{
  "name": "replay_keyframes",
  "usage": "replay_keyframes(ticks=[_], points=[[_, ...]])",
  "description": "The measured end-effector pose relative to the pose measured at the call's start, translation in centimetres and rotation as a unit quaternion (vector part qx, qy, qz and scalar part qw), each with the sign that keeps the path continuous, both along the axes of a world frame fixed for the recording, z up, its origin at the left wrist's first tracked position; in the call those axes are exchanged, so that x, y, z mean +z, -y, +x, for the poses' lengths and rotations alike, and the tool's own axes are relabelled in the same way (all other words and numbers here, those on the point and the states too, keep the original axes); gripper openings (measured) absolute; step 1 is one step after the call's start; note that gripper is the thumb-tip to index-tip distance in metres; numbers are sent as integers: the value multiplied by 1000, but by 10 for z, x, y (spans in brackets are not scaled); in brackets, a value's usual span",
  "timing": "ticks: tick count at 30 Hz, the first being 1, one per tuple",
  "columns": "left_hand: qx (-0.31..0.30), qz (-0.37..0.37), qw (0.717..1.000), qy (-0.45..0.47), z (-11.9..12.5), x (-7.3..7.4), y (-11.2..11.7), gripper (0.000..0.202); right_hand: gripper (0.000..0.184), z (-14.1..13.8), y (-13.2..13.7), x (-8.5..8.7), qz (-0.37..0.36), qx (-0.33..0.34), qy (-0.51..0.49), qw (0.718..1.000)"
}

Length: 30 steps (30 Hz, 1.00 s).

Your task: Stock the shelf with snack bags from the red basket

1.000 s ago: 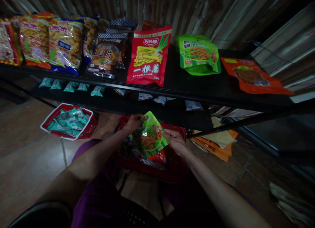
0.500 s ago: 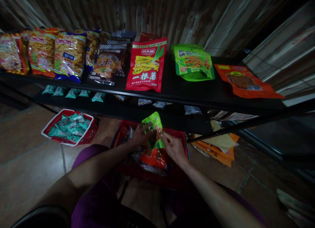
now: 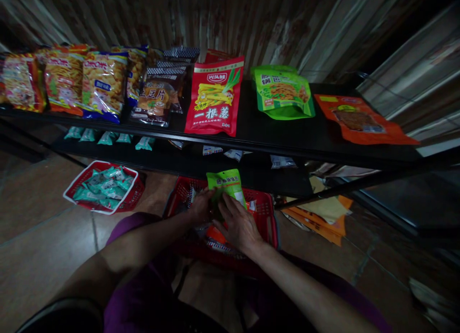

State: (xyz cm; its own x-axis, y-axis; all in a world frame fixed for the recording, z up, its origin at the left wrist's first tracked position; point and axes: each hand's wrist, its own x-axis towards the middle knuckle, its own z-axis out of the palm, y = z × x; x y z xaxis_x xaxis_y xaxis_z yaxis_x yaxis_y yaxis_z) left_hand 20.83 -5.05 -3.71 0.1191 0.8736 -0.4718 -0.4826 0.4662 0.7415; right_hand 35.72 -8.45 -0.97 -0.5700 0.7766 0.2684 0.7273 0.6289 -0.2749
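A green snack pouch (image 3: 228,179) stands tilted over the red basket (image 3: 268,213) in front of me. At its left edge, my left hand (image 3: 202,207) is closed on it, though the fingertips are partly hidden. My right hand (image 3: 240,225) lies across the lower part of the pouch, fingers stretched out and the thumb apart. Below the hands, orange packs (image 3: 214,234) and other wrapped snacks lie inside the basket.
A black shelf (image 3: 283,134) carries snack bags, a red pouch (image 3: 214,96), green pouches (image 3: 283,92) and an orange pouch (image 3: 359,120). On the floor at left sits a basket of teal packets (image 3: 108,187). Flattened orange packaging (image 3: 319,218) lies at right.
The green pouch has been turned, showing a different printed side. My right hand has shifted from its right edge to lie across it. My left hand has moved to its left edge.
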Motion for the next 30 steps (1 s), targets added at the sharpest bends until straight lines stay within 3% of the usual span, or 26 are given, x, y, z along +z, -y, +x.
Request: replay_keyframes(ticks=[3,6,8,11,13,16,21,30], points=[[14,-21,999,48,-5,2,-8,30,39,8,-9,7,-40,-8,-79,996],[20,-36,997,68,-10,8,-11,31,35,23,-27,8,-81,-128,-224,963],[17,-35,997,66,-12,13,-10,30,39,33,-41,5,-124,-236,-348,899],[2,-39,997,70,-14,18,-8,28,51,43,-56,0,-265,-329,-505,752],[-15,-39,996,78,-15,18,-8,29,51,45,-59,1,-360,-327,-559,671],[-48,-25,995,89,-18,18,-9,32,40,44,-57,6,-441,-277,-596,611],[-78,-18,993,83,-21,21,-13,44,30,41,-56,10,-424,-282,-634,582],[-56,13,997,55,-20,24,-14,45,30,38,-58,11,-401,-286,-635,595]])
